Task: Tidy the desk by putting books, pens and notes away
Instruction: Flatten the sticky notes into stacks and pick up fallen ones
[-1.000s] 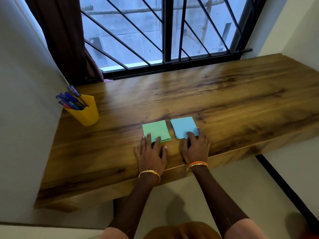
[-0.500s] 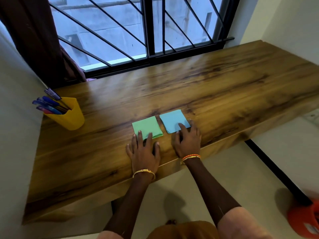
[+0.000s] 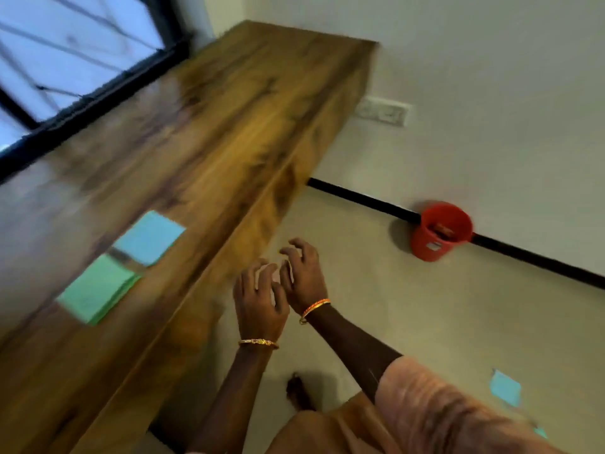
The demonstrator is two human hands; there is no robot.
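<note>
The picture is blurred by motion. A green note pad (image 3: 95,290) and a blue note pad (image 3: 149,236) lie side by side near the front edge of the wooden desk (image 3: 203,132). My left hand (image 3: 258,299) and my right hand (image 3: 302,273) hang close together in the air off the desk's front edge, above the floor. Their fingers are curled and spread, and I see nothing held in either. A loose blue note (image 3: 504,387) lies on the floor at the lower right.
A red bucket (image 3: 440,231) stands on the floor against the right wall, with something inside. A wall socket (image 3: 383,111) sits beside the desk's end. The barred window (image 3: 65,60) runs behind the desk. The pen cup is out of view.
Both hands have lifted off the two pads and pulled back past the desk edge. The view has swung sharply to the right, showing the floor and the red bucket.
</note>
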